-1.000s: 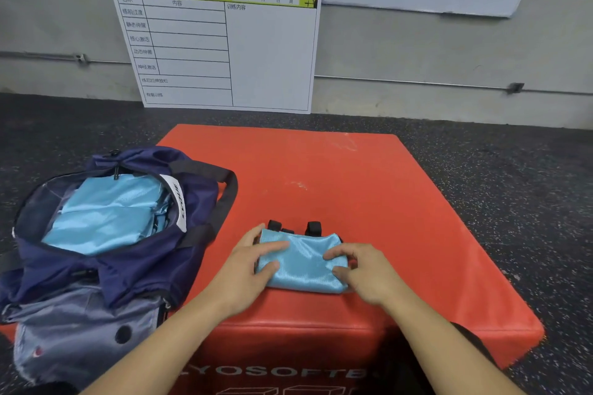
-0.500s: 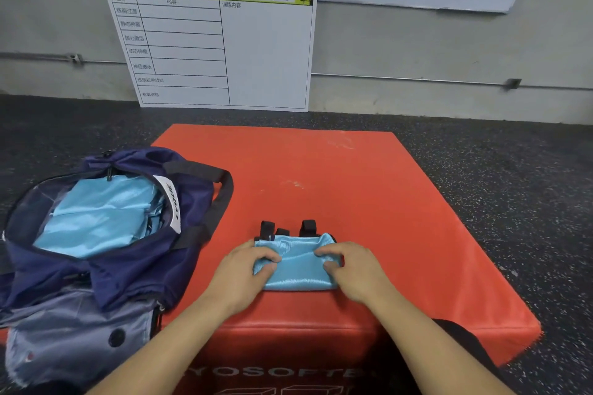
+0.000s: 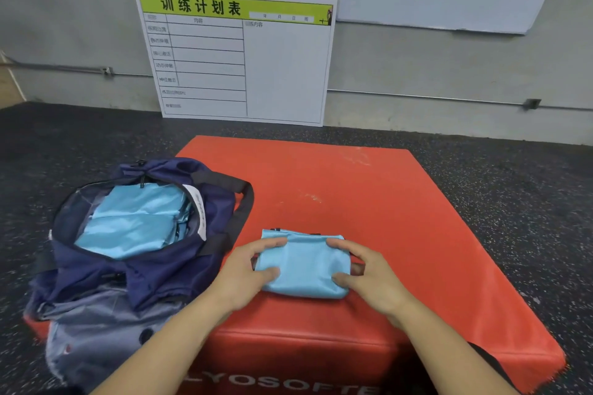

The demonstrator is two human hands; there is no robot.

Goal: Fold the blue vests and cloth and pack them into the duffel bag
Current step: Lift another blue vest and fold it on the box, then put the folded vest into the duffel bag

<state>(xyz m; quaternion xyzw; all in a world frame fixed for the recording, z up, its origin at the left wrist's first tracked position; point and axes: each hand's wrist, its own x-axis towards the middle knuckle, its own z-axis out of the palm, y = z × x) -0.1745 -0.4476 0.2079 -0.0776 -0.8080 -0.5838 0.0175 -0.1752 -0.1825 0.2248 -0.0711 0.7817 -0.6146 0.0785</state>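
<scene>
1. A small folded bundle of shiny light-blue fabric (image 3: pixel 303 264), whether a vest or the cloth cannot be told, is seen lying near the front edge of the padded red vinyl box (image 3: pixel 369 202).
2. The bundle is gripped at its left end by the left hand (image 3: pixel 247 276), with the fingers curled over the top and the thumb pressed against the near side.
3. The right end is gripped in the same way by the right hand (image 3: pixel 369 279), so the bundle is squeezed between the two hands.
4. The open navy-blue duffel bag (image 3: pixel 106 272) is found just left of the bundle, with folded light-blue pieces (image 3: pixel 134 221) already packed inside.
5. The step in hand is judged to be the end of folding and the start of pickup.
6. For the next move, the bundle would probably need to be lifted with its folds kept compressed, carried left over the bag's rim, and laid on the pieces inside.
7. Compared with a second ago, the black strap ends at the far edge are now almost entirely tucked out of sight, and flat smoothing has been replaced by a gripping hold at both ends.
</scene>
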